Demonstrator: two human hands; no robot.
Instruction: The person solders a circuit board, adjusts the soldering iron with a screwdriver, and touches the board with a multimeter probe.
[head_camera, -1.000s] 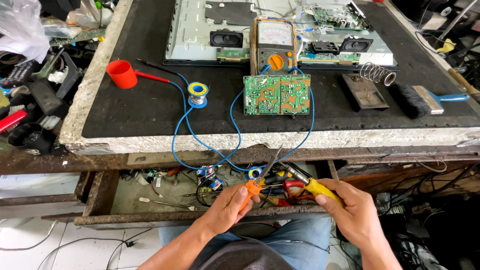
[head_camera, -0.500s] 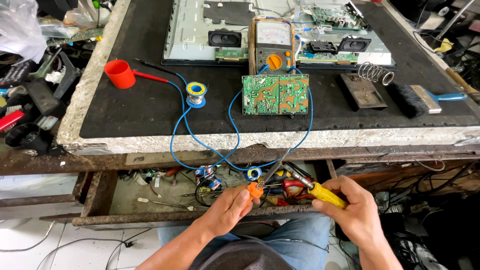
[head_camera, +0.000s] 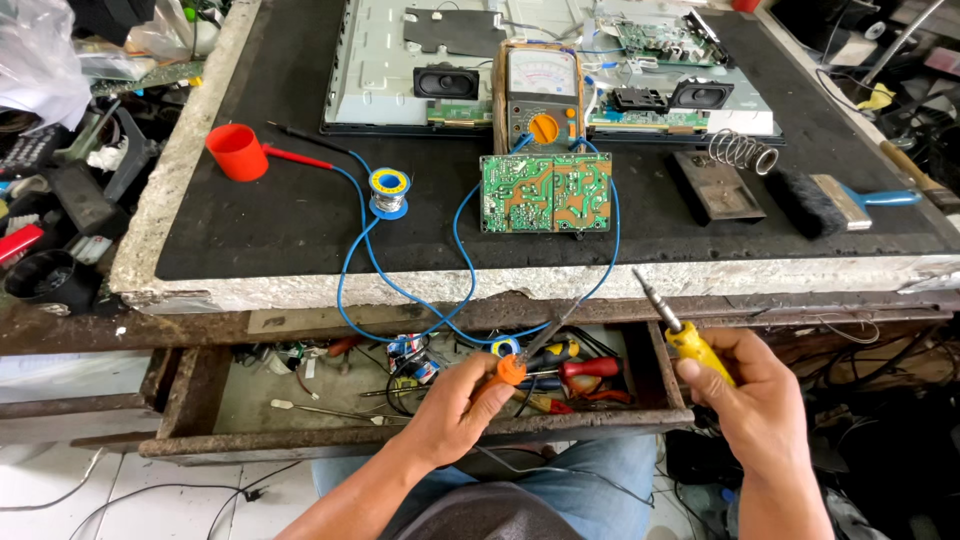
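Left hand (head_camera: 455, 405) low at centre, fingers curled in grip; right hand (head_camera: 760, 400) raised, fist closed.

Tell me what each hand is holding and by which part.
The left hand grips an orange-handled slim tool by its handle. The right hand holds a yellow-handled soldering iron by its handle, metal tip up.

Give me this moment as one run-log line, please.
left hand: orange-handled tool | right hand: yellow-handled soldering iron | open drawer
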